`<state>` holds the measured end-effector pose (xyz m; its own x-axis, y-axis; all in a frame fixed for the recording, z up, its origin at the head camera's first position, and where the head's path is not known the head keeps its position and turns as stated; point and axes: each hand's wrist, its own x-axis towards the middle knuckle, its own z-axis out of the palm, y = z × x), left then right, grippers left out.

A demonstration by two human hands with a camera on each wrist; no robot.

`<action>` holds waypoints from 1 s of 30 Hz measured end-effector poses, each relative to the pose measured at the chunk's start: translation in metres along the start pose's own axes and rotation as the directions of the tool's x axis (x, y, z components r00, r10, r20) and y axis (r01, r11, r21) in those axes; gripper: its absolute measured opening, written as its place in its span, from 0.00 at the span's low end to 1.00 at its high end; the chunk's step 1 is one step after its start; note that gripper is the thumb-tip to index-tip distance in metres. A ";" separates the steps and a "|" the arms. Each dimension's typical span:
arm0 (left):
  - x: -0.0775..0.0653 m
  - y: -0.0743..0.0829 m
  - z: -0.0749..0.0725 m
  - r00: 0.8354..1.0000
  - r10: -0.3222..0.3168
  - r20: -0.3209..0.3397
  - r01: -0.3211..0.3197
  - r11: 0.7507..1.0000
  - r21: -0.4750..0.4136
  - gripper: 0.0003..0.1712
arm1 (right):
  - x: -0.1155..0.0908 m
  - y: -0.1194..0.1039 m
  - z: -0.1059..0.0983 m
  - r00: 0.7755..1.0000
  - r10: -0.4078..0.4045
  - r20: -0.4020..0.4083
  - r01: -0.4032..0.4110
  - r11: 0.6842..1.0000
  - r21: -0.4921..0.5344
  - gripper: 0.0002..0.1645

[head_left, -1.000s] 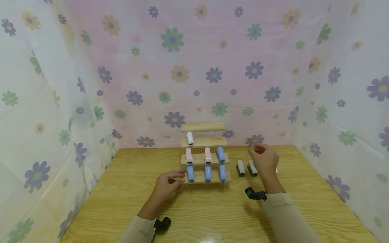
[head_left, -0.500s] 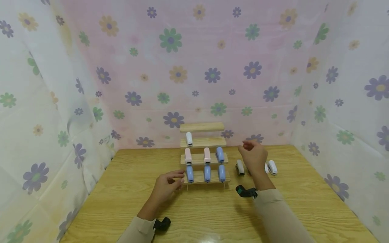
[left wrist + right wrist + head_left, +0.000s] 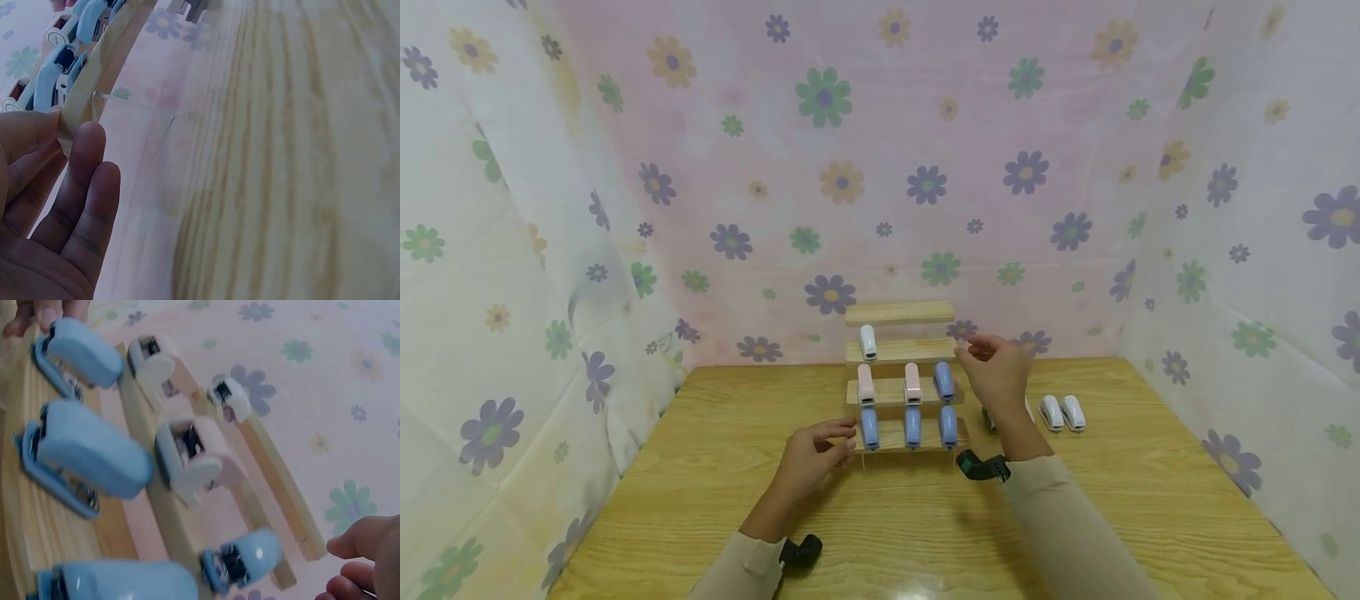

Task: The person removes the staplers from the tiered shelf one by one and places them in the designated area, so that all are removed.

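A tiered wooden rack (image 3: 910, 437) carries mini staplers. Three blue staplers (image 3: 912, 427) line its lowest shelf; two pink staplers (image 3: 912, 383) and a blue one (image 3: 943, 381) occupy the shelf above. On the third shelf's left end sits a white stapler (image 3: 868, 342). My left hand (image 3: 808, 458) pinches the lowest shelf's left end, its other fingers relaxed in the left wrist view. My right hand (image 3: 1000, 375) hovers at the third shelf's right end. Its thumb (image 3: 356, 540) is close to that shelf end, fingers loosely curled, with nothing visible between them.
Two white staplers (image 3: 1051, 412) stand on the wooden table (image 3: 880, 517) right of the rack. Another stapler (image 3: 989, 418) is mostly hidden behind my right hand. Flowered cloth (image 3: 880, 167) encloses the back and sides.
My right hand has moved left from above the loose staplers to the rack's right side, uncovering white staplers behind it. My left hand has stayed at the rack.
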<state>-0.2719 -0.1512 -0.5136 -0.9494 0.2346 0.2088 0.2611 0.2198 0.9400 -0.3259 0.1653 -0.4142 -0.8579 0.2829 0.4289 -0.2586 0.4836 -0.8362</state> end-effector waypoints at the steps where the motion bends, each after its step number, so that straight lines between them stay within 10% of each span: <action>1: 0.000 0.000 0.000 1.000 -0.001 0.001 0.001 1.000 0.000 0.16 | 0.000 -0.003 0.002 1.000 -0.006 0.004 0.006 1.000 0.014 0.18; 30: 0.001 -0.001 0.001 1.000 -0.004 -0.017 0.004 1.000 -0.014 0.14 | -0.009 -0.059 0.062 0.985 -0.093 0.145 0.088 0.995 0.040 0.18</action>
<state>-0.2727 -0.1500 -0.5144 -0.9533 0.2177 0.2092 0.2546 0.2073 0.9445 -0.3309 0.0833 -0.3901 -0.8855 0.1133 0.4507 -0.3509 0.4728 -0.8083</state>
